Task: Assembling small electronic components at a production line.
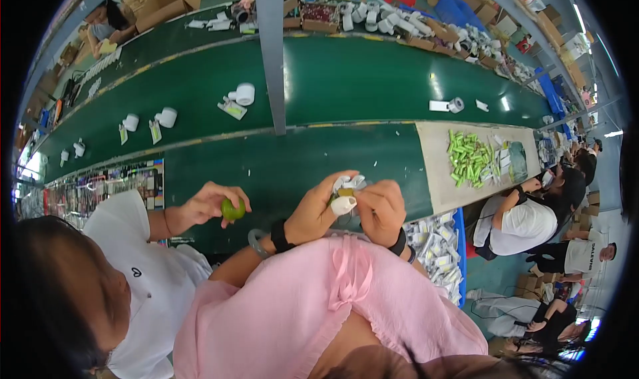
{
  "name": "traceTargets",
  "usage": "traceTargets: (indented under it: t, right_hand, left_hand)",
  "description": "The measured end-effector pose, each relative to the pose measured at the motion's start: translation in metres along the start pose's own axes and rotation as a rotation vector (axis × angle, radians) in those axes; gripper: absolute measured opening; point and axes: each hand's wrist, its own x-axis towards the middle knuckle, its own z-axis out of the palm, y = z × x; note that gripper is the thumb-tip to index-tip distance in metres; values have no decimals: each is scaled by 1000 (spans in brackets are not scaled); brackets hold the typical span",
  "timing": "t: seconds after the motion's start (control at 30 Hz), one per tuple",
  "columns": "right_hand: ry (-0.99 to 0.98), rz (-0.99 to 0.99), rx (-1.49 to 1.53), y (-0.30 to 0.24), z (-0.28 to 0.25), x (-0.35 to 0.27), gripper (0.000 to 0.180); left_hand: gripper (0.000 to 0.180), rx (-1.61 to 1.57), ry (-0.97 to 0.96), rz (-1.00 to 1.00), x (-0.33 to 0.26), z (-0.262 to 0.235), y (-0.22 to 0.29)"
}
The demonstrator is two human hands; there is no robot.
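Observation:
In front of my chest, over the green worktable, my left hand is closed around a small white plastic part. A yellowish-brown piece shows in the part's middle. White wrapping covers a fingertip of my left hand. From the other side my right hand pinches at the part's right edge with bent fingers. What lies between those fingertips is too small to make out. Dark bands sit on both my wrists.
To my left, a co-worker's hand holds a green fruit. Green cylinders lie heaped on a beige board at right. A blue bin of white parts stands by my right arm. Beyond a metal post, white devices rest on a conveyor.

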Motion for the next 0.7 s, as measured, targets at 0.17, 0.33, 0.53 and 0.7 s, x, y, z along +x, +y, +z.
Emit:
traceTargets:
  t: [0.17,0.33,0.53,0.7]
  right_hand:
    - [-35,-36,32,5,-5,7,29]
    - [-23,-13,39,2,-3,7,28]
    - [-2,23,63,2,1,2,25]
    - [-5,4,61,3,2,-1,29]
  left_hand:
    - [44,62,22,150,3,0,-6]
    - [45,66,12,46,3,-1,0]
    - [39,-5,57,-42,4,3,-3]
    - [30,65,116,-93,1,3,-5]
